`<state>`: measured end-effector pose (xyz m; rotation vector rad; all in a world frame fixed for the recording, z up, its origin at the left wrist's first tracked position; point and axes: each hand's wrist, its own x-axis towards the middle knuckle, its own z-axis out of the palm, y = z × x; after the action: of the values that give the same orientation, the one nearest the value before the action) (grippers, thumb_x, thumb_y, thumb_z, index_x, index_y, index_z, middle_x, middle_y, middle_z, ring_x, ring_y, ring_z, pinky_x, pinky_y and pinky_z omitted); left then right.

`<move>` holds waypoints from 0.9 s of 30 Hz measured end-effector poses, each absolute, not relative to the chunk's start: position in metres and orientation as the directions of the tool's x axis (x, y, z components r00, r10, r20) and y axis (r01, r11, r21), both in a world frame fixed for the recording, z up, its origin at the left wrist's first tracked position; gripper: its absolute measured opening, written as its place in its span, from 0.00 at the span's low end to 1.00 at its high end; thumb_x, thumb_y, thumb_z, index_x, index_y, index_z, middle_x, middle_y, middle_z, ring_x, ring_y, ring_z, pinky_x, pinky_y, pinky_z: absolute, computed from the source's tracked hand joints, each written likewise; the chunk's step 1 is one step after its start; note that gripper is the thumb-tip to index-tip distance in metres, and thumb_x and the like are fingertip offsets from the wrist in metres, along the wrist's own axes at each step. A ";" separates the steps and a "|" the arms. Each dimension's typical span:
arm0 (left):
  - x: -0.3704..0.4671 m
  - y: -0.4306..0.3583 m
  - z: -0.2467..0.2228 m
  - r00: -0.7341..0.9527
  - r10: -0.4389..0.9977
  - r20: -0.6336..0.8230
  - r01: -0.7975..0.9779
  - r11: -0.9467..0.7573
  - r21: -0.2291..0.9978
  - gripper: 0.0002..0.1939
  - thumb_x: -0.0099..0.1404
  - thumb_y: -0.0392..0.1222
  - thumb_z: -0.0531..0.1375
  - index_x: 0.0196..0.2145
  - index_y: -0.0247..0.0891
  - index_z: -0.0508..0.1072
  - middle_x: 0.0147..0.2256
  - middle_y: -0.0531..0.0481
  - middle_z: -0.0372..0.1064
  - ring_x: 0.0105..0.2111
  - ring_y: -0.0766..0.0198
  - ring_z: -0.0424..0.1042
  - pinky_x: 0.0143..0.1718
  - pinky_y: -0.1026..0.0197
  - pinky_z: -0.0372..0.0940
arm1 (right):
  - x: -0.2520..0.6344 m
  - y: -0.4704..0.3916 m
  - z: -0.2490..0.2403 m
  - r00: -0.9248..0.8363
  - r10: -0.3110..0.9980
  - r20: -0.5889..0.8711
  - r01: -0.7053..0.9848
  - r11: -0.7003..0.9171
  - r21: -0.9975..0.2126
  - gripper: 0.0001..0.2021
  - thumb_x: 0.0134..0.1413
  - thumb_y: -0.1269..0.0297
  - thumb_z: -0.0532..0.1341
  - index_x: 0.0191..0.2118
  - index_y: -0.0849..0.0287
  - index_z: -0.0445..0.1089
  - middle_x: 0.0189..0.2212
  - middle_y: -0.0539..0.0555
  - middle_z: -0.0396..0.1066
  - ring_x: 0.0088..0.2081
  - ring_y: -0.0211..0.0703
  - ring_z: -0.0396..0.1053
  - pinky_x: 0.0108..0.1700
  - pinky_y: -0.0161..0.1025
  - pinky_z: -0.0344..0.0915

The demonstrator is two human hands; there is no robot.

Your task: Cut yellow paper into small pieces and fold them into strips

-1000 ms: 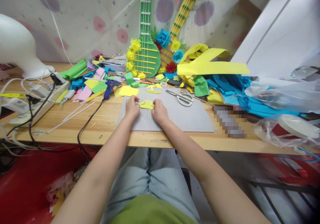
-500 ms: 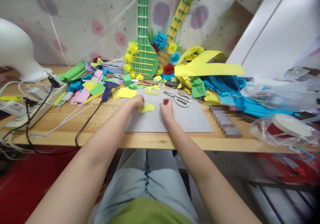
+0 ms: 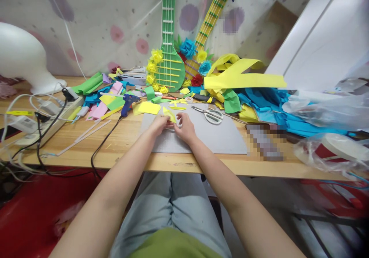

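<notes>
Over the grey cutting mat (image 3: 219,140), my left hand (image 3: 160,125) pinches a small piece of yellow paper (image 3: 169,114), raised and tilted off the mat. My right hand (image 3: 185,128) meets it from the right, thumb and curled fingers at the paper's lower right edge; its exact grip is partly hidden. White-handled scissors (image 3: 212,115) lie on the mat to the right of my hands. Narrow yellow paper scraps (image 3: 177,107) rest at the mat's far edge, and larger yellow sheets (image 3: 147,108) are to the left.
A blue glue gun (image 3: 127,105) with a black cord lies left of the mat. A power strip (image 3: 54,123) is farther left. Two paper-flowered model instruments, one green (image 3: 170,71) and one yellow (image 3: 206,23), lean at the back. Blue crepe paper (image 3: 265,106) and a plastic-wrapped tub (image 3: 331,148) fill the right.
My left hand has lifted the yellow paper from the mat and turned it upward. My right hand has moved left to meet it. The view has shifted slightly.
</notes>
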<state>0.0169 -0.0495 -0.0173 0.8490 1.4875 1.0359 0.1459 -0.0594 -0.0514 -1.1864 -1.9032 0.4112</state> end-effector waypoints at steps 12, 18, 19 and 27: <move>0.038 -0.049 -0.020 -0.269 0.921 -0.283 0.157 0.331 0.930 0.05 0.52 0.40 0.54 0.23 0.36 0.66 0.25 0.50 0.68 0.24 0.68 0.65 0.20 0.67 0.52 | 0.136 -0.054 -0.051 -0.198 0.849 0.490 0.746 0.455 -0.486 0.16 0.48 0.73 0.50 0.45 0.59 0.60 0.39 0.55 0.68 0.40 0.43 0.65 0.40 0.37 0.60; 0.016 -0.051 -0.022 -0.180 0.978 -0.104 0.412 0.171 0.895 0.09 0.52 0.46 0.55 0.22 0.37 0.65 0.24 0.51 0.67 0.26 0.65 0.65 0.26 0.64 0.57 | 0.139 -0.054 -0.050 -0.145 0.894 0.423 0.729 0.386 -0.565 0.14 0.50 0.72 0.51 0.44 0.56 0.60 0.35 0.49 0.70 0.35 0.39 0.67 0.38 0.36 0.59; 0.009 -0.053 -0.022 -0.189 0.981 -0.040 0.457 0.124 0.881 0.08 0.52 0.44 0.54 0.22 0.37 0.65 0.24 0.52 0.66 0.27 0.65 0.65 0.28 0.63 0.58 | 0.140 -0.055 -0.050 -0.138 0.895 0.425 0.725 0.384 -0.572 0.14 0.49 0.72 0.51 0.44 0.56 0.60 0.35 0.50 0.70 0.35 0.39 0.67 0.39 0.36 0.59; -0.022 -0.076 -0.041 -0.028 0.902 0.430 0.858 -0.200 0.474 0.17 0.45 0.28 0.54 0.35 0.39 0.62 0.38 0.47 0.64 0.41 0.60 0.63 0.43 0.59 0.59 | 0.141 -0.055 -0.049 -0.156 0.901 0.405 0.715 0.386 -0.583 0.17 0.47 0.74 0.51 0.45 0.57 0.59 0.35 0.50 0.70 0.38 0.41 0.67 0.40 0.37 0.59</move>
<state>-0.0223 -0.0759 -0.0411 2.1433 1.9444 1.0426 0.1409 -0.0554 -0.0492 -1.3876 -1.9292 0.3302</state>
